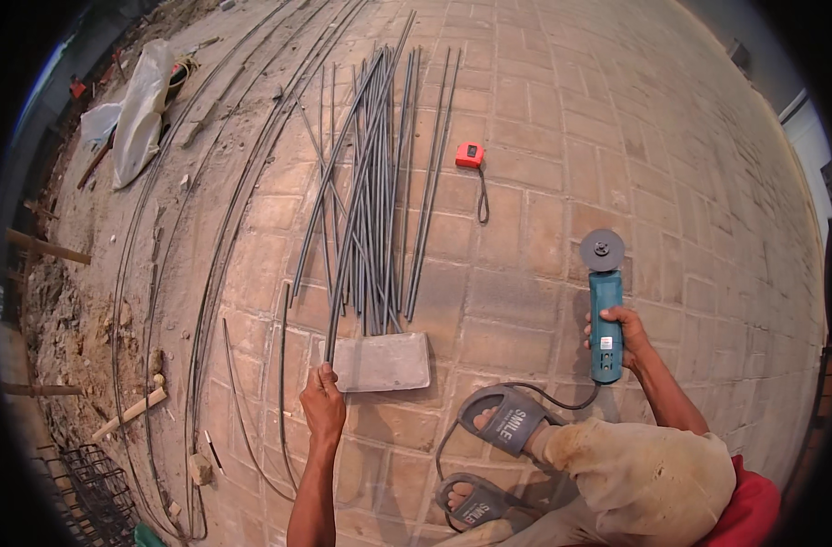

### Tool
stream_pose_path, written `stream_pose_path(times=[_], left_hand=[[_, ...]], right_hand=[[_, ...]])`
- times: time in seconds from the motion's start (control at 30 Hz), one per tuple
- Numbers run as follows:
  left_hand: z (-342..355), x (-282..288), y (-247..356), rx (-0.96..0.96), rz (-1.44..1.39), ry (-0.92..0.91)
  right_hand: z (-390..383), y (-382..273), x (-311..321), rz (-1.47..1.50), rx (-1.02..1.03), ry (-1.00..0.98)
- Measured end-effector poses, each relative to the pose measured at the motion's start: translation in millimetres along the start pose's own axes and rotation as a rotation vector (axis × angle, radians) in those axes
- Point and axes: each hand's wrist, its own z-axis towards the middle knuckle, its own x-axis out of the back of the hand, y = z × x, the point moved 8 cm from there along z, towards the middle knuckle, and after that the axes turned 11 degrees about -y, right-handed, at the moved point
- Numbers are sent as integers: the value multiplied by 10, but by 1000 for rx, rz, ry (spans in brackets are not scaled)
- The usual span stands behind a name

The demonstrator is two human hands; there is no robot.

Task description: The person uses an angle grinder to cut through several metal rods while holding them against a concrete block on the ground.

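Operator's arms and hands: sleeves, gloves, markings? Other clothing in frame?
Left hand and right hand: no gloves or watch visible. Left forearm and right forearm: no sleeves in view, no markings discernible. Also worn: stained tan trousers, dark grey open-toed slides with pale lettering.

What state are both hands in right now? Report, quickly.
Left hand: closed, holding the near end of grey metal rod; whether one or more, unclear.
Right hand: closed around the blue-green angle grinder.
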Motion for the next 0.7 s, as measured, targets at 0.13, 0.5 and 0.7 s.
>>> stream_pose_path(times=[0.13,0.5,0.7], left_hand=[[-232,-232,63,-3,-22,-103],[-510,-591,-316,21,-34,-141],[-732,-623,-394,-28,6,-119]], right_hand=[[34,52,40,20,-9,-11],[134,130,94,41,-30,-72],[117,72,46,27,-8,-80]])
